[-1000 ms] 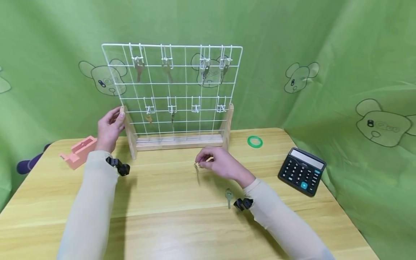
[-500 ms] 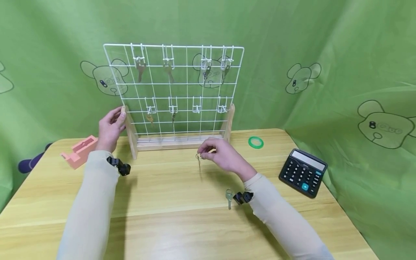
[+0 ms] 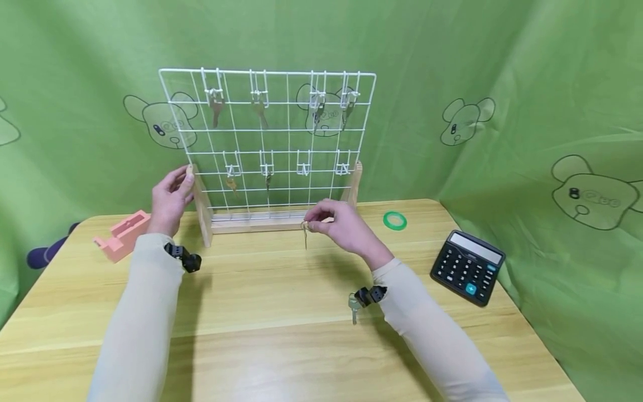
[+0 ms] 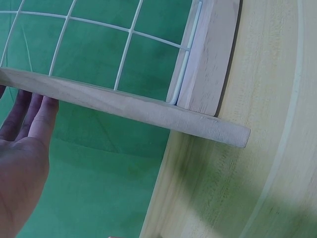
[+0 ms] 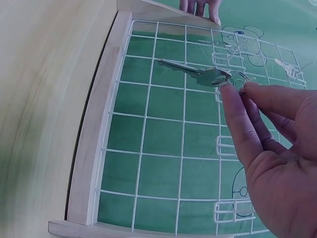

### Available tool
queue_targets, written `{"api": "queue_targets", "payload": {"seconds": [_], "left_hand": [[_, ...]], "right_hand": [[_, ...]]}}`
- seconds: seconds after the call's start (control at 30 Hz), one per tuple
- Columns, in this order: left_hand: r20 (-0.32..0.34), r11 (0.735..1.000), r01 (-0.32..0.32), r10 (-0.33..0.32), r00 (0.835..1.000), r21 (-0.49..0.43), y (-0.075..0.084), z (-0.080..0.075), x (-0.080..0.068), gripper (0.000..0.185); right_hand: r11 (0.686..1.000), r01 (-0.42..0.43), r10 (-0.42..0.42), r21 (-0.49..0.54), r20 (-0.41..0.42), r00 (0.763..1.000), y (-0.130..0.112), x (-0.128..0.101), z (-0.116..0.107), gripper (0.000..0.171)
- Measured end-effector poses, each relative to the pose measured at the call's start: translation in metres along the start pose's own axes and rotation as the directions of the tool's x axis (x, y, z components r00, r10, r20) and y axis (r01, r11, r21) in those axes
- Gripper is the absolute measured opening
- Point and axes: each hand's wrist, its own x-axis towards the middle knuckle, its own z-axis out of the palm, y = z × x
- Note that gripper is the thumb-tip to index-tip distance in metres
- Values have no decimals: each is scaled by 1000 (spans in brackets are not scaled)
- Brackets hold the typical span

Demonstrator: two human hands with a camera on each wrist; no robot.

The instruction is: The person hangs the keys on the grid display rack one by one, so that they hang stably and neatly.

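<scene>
A white wire grid rack (image 3: 288,130) stands upright in wooden side posts, with hooks in two rows. Keys hang from all the upper hooks and from the two lower left hooks; the two lower right hooks hold none. My left hand (image 3: 171,202) grips the top of the left wooden post (image 3: 202,209), fingers reaching behind it in the left wrist view. With thumb and fingertips my right hand (image 3: 339,223) pinches the ring of a silver key (image 5: 210,75). That key hangs in front of the rack's wooden base bar. Another key (image 3: 354,304) lies on the table below my right wrist.
A pink tape dispenser (image 3: 125,234) sits left, by my left wrist. To the right are a green tape roll (image 3: 387,220) and a black calculator (image 3: 468,267). Green curtain (image 3: 412,67) hangs behind and beside the wooden table (image 3: 261,335).
My right hand has moved away from me and up toward the rack, carrying the key. My left hand stays on the post.
</scene>
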Motion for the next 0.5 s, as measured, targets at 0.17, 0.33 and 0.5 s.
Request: {"api": "queue_targets", "payload": {"seconds": [0.17, 0.33, 0.5], "left_hand": [[3, 1000, -1, 1, 1000, 8, 0, 0, 0, 55], [8, 1000, 6, -5, 1000, -10, 0, 0, -1, 55], [6, 1000, 2, -2, 1000, -4, 0, -1, -1, 54]], "right_hand": [[1000, -12, 12, 23, -15, 1000, -1, 5, -4, 9], [999, 5, -3, 34, -46, 999, -3, 10, -9, 12], [999, 3, 0, 39, -94, 996, -4, 15, -9, 12]]}}
